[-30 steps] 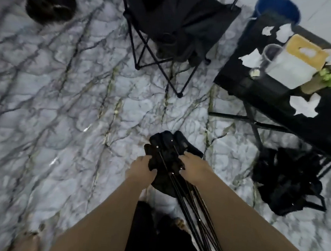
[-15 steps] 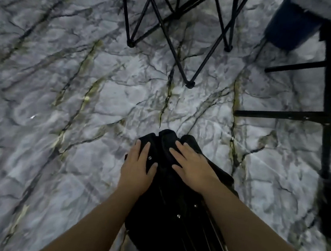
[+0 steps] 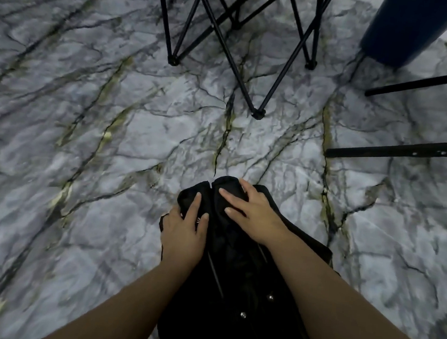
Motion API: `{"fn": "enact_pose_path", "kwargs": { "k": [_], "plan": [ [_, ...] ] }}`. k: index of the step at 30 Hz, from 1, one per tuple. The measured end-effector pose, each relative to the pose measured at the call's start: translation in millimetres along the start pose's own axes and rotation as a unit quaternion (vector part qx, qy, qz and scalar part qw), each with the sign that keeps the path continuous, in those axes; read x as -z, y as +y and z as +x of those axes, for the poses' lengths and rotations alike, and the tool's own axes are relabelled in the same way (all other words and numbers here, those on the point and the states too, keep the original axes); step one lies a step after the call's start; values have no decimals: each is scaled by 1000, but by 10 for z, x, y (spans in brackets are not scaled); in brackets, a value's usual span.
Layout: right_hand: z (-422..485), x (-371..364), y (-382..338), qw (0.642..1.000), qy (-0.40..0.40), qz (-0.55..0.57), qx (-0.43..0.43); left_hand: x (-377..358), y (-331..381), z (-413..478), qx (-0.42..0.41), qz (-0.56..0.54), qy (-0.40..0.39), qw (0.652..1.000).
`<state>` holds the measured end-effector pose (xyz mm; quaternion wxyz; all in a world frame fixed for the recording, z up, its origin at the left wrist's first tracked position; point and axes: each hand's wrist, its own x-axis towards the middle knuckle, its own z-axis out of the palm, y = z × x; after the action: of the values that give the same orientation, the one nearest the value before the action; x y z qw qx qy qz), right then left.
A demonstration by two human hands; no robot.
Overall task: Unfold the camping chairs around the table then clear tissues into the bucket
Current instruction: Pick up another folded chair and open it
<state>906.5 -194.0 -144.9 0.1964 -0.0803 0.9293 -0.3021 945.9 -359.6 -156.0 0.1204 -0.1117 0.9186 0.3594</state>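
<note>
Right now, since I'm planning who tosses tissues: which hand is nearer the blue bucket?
Right. The right hand rests on the folded chair, on the side toward the bucket; the left hand lies farther away.

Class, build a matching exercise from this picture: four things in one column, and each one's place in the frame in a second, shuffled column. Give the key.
Things
1. left hand
2. folded chair
3. bucket
4. unfolded chair legs

Places
A. top right, blue, on the floor
B. top centre, feet on the marble
C. bottom centre, under both hands
D. on the black fabric, left of the right hand

Pairs: 1-D, 2-C, 3-A, 4-B
</note>
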Motion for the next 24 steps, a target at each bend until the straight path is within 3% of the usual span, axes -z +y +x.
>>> {"fn": "enact_pose_path", "kwargs": {
  "k": [2,6,10,15,24],
  "plan": [
    [13,49,-10,1000,-8,2,0,3,42,12,3,-86,-22,996],
    [16,42,-35,999,4,-42,-19,50,56,2,-2,-144,-38,989],
    [-7,-53,-121,996,-1,91,-12,52,47,13,19,-182,-24,983],
    [-23,96,-224,992,12,123,-17,162,206,-60,22,-231,7,973],
    [-1090,1212,-1378,985,34,168,-26,1421,1311,-1084,25,-275,-21,961]
  ]
}}
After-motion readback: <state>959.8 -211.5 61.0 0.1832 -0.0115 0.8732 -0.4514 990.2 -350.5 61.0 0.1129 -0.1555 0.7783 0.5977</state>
